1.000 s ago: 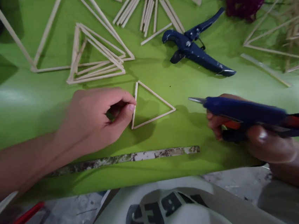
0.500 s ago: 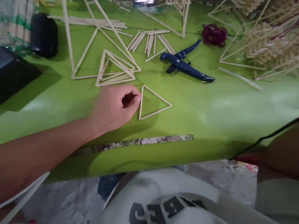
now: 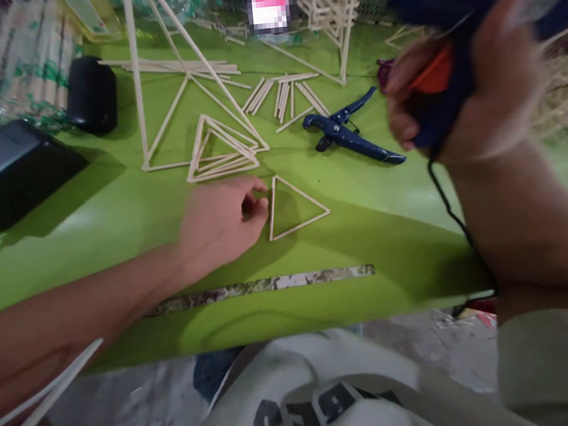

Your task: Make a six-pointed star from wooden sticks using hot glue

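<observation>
A small triangle of thin wooden sticks [image 3: 296,206] lies flat on the green table [image 3: 391,229]. My left hand [image 3: 222,220] rests beside its left edge, fingers curled, with the fingertips pinched at the left stick. My right hand [image 3: 457,89] is raised high at the upper right, close to the camera and blurred. It grips a blue glue gun [image 3: 464,1] with an orange trigger, and a black cord hangs down from it.
Blue cutting pliers [image 3: 349,133] lie behind the triangle. Stacked stick triangles [image 3: 220,149], a tall stick frame [image 3: 171,83] and loose sticks [image 3: 283,96] sit further back. A black box [image 3: 3,173] stands at far left. A worn strip [image 3: 271,284] runs along the front edge.
My right hand with the glue gun dropped out of sight, then rose high at the upper right. The view pulled back. My left hand stayed at the triangle.
</observation>
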Available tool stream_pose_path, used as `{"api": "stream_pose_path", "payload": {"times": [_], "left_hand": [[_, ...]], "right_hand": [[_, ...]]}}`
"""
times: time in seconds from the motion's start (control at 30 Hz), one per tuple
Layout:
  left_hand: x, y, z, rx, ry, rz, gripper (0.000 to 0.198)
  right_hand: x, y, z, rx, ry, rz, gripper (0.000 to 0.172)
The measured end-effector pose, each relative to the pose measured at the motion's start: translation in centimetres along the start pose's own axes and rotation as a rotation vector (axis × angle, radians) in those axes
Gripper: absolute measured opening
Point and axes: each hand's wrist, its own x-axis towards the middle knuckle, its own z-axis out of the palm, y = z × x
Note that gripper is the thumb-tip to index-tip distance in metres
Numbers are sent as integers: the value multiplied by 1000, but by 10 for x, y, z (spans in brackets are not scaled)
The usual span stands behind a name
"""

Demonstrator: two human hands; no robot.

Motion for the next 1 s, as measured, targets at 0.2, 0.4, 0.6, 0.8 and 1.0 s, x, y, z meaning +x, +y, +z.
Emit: {"api": "stream_pose_path", "payload": {"times": [0.2, 0.4, 0.6, 0.8, 1.0], "left_hand": [[-3, 1, 0, 161, 10, 36, 50], [-7, -4, 1, 152, 41, 108, 48], [-9, -4, 2, 169, 38, 115, 48], [-7, -1, -2, 138, -9, 158, 43], [-6, -3, -1, 89, -7, 162, 35]], "right_hand": [[-12, 60, 32, 54, -129, 139, 64], [-22, 78, 21, 36, -243, 179, 60], [-22, 74, 14, -90, -311, 224, 60], [-25, 60, 13, -233, -325, 331, 60], [-28, 55, 16, -319, -287, 385, 66]]}}
